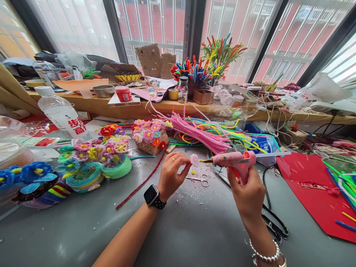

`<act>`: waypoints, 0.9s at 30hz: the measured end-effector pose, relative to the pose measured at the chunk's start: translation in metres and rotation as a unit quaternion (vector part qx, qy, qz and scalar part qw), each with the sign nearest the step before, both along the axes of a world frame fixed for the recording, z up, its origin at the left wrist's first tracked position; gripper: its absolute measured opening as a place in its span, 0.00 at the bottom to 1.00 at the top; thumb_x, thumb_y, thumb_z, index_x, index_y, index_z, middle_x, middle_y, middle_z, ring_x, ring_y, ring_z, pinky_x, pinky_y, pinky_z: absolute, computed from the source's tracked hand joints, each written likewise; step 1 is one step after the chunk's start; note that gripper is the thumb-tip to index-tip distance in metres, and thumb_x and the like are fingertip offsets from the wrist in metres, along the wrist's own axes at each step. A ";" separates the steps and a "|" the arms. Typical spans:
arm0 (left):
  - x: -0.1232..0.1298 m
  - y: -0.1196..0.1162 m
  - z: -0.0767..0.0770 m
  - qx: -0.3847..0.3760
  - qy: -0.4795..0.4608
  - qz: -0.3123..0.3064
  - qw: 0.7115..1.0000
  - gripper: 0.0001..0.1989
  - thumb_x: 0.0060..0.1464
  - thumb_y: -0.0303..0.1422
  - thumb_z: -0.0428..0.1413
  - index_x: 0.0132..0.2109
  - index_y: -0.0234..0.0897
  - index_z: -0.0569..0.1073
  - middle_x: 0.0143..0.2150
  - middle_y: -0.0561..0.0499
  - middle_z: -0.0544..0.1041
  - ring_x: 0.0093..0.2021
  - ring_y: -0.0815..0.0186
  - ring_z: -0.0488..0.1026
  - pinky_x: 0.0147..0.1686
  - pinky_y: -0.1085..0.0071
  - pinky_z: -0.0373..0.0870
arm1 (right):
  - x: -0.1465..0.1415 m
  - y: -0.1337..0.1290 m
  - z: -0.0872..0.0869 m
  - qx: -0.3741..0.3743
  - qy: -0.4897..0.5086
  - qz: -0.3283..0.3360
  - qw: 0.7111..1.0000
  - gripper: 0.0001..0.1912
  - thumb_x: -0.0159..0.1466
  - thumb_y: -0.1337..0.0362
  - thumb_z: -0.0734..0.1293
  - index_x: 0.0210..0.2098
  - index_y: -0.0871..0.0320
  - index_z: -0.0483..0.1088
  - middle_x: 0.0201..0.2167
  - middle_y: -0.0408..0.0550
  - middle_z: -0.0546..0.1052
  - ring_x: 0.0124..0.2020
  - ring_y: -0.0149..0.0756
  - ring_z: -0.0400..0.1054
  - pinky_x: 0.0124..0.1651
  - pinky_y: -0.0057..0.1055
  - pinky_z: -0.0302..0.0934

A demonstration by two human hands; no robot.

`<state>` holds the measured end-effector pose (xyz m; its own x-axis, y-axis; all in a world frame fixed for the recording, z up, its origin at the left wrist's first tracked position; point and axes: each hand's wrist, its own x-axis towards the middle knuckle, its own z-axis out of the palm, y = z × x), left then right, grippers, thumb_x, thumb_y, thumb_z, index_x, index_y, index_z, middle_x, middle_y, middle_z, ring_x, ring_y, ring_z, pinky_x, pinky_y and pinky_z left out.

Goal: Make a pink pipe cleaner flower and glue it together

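Between thumb and fingertips, my left hand [172,174] pinches a small pale pink pipe-cleaner flower [195,160]. My right hand [247,194] grips a pink hot glue gun [233,159] by its handle. The gun's nozzle points left, close beside the flower; whether they touch I cannot tell. A clear glue stick [274,154] juts from the gun's back. Under the flower, small scissors [200,180] and a yellow bit [193,172] lie on the grey table [183,237] among glitter specks. A pink pipe-cleaner bundle [198,133] lies just behind.
Pipe-cleaner flower baskets [85,176] crowd the left, with a woven flower basket [150,144] behind. A plastic bottle [62,113] stands back left. Red sheets [314,193], a black cable [267,189] and black-handled scissors [275,222] lie right. A dark red strand [141,181] crosses mid-table.
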<state>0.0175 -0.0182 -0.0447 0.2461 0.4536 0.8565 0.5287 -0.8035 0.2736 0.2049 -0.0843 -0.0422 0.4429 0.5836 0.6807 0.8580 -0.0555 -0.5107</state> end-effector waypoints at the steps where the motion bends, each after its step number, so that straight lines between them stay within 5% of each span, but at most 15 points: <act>1: 0.000 0.000 0.000 -0.001 0.001 -0.001 1.000 0.05 0.46 0.24 0.54 0.31 0.37 0.65 0.27 0.55 0.73 0.31 0.70 0.69 0.41 0.68 0.64 | -0.001 0.000 0.000 -0.009 0.009 -0.005 1.000 0.19 0.53 0.47 0.60 0.27 0.59 0.62 0.14 0.39 0.61 0.16 0.30 0.57 0.21 0.27 0.52; 27: 0.001 -0.004 0.003 0.000 -0.008 0.008 1.000 0.05 0.47 0.24 0.53 0.31 0.38 0.65 0.27 0.56 0.73 0.30 0.72 0.70 0.46 0.64 0.62 | 0.002 0.001 -0.005 -0.028 -0.036 0.048 0.998 0.23 0.57 0.48 0.57 0.34 0.63 0.68 0.20 0.47 0.71 0.17 0.31 0.58 0.22 0.27 0.50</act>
<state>0.0185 -0.0225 -0.0417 0.2255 0.4564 0.8607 0.5365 -0.7956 0.2814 0.2069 -0.0831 -0.0468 0.3343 0.6588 0.6739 0.8951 0.0019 -0.4459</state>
